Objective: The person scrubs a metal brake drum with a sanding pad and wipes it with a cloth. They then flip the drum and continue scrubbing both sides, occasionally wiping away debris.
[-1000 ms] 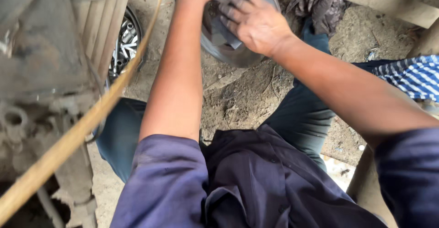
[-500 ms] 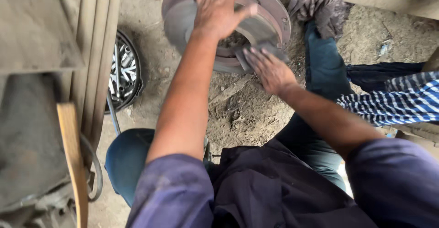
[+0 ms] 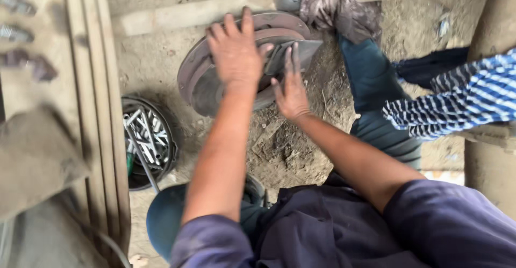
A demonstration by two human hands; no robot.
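Head view: spread fingers (image 3: 232, 29) press metal disc (image 3: 201, 77).

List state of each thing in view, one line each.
left hand: open, flat on the metal disc
right hand: open, fingers on a grey plate at the disc's middle
metal disc: lying on dirt ground, rusty
grey plate: on the disc, tilted
round tub: open, full of loose metal tools
rag: crumpled, beyond the disc
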